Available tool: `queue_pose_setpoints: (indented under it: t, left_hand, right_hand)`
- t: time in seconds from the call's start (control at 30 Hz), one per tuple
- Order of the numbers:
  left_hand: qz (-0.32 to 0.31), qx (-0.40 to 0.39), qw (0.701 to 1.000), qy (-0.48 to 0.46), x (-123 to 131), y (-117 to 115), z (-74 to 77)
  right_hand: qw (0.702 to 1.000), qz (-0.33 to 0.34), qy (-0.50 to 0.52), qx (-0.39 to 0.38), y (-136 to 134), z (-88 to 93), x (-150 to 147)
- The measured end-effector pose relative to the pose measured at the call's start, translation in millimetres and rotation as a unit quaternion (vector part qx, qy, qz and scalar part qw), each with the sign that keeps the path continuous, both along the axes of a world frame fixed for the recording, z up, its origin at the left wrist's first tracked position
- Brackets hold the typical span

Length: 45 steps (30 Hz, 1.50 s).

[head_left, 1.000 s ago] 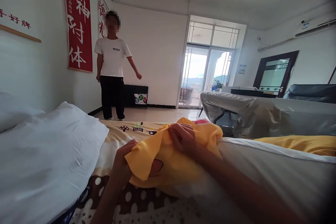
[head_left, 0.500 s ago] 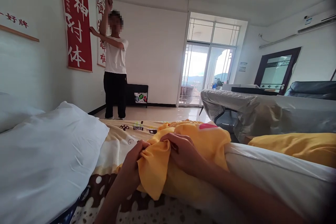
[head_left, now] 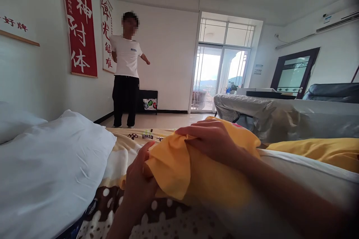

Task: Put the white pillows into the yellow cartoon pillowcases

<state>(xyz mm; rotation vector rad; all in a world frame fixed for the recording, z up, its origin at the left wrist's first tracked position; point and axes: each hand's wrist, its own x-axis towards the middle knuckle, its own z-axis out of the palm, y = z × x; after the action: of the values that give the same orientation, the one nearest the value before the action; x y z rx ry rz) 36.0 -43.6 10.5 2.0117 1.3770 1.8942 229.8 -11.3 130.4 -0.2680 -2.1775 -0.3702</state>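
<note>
Two sets of fingers (head_left: 196, 130) pinch yellow cloth (head_left: 172, 168): right hand (head_left: 214, 141) palm-down, left hand (head_left: 140, 179) lower.

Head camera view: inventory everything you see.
Cloth: one, yellow, centre foreground.
Fabric: one stretch, yellow, right edge.
Bedding: count unclear, white, left and right.
Patterned sheet: one, brown and beige, beneath cloth.
Scrolls: three, one red, two white, left.
Person: one, in white and black, standing left.
Stand: one, black, behind person.
Glass door: one, pale, back.
Second door: one, dark, right.
Air conditioner: one, white, upper right.
Wrapped furniture: one, silvery, right.
Plant: one, green, near glass door.
Seat: one, dark, far right.
Left hand: one, bare, holding cloth's left side.
Right hand: one, bare, holding cloth's top.
</note>
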Motion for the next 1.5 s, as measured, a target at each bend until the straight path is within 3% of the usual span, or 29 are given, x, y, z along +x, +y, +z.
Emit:
queue_pose_setpoints:
  t: [0.1, 0.2, 0.27, 0.37, 0.5, 0.6, 0.73, 0.87, 1.0, 1.07, 1.17, 1.27, 1.4, 1.5]
  left_hand:
    - [-0.003, -0.047, 0.997, -0.067, 13.0, -9.0, 1.9]
    - [0.054, -0.034, 0.991, -0.116, 20.2, -13.6, 3.5]
    - [0.063, -0.03, 0.981, -0.184, 16.9, -9.7, 3.9]
    - [0.039, -0.033, 0.961, -0.271, 1.8, 10.2, -0.6]
    - [-0.039, -0.09, 0.936, -0.338, -19.4, 46.0, -14.9]
    - [-0.057, -0.11, 0.926, -0.357, -28.2, 57.7, -19.8]
    - [-0.097, -0.077, 0.949, -0.289, -36.5, 45.3, -9.9]
    - [-0.144, -0.079, 0.957, -0.238, -45.4, 20.6, 3.6]
    - [-0.122, -0.102, 0.961, -0.224, -47.2, 1.1, 12.0]
    - [-0.14, -0.105, 0.962, -0.212, -43.8, -4.3, 15.2]
    - [-0.216, -0.105, 0.95, -0.198, -36.9, -6.3, 18.3]
    - [-0.252, -0.11, 0.941, -0.198, -31.0, -2.5, 19.3]
    - [-0.224, -0.161, 0.949, -0.152, -23.2, 2.1, 21.0]
    - [-0.217, -0.165, 0.943, -0.192, -20.7, 1.3, 22.1]
  right_hand:
    - [0.998, -0.027, 0.055, -0.012, -1.3, 14.7, 1.5]
    - [0.999, -0.018, -0.009, -0.034, 6.4, 10.9, -6.9]
    - [0.997, -0.048, -0.032, -0.051, 15.6, 4.0, -12.2]
    - [0.985, -0.146, 0.004, -0.095, 32.6, -4.3, -11.3]
    - [0.955, -0.273, -0.01, -0.113, 58.6, -12.1, 1.1]
    - [0.938, -0.321, -0.005, -0.134, 75.2, -16.1, 5.0]
    - [0.937, -0.31, -0.017, -0.162, 78.4, -16.8, -4.6]
    - [0.945, -0.297, -0.036, -0.131, 50.4, -21.0, -27.0]
    - [0.97, -0.192, -0.075, -0.127, 15.3, -33.6, -48.8]
    - [0.982, -0.133, -0.064, -0.12, 6.4, -40.3, -53.8]
    - [0.993, -0.062, -0.034, -0.091, 5.3, -47.3, -53.3]
    - [0.997, -0.025, -0.02, -0.074, 9.6, -49.3, -49.9]
    - [0.999, 0.005, -0.023, -0.044, 10.1, -47.0, -49.6]
    - [1.0, 0.001, -0.016, -0.009, 10.4, -45.9, -50.2]
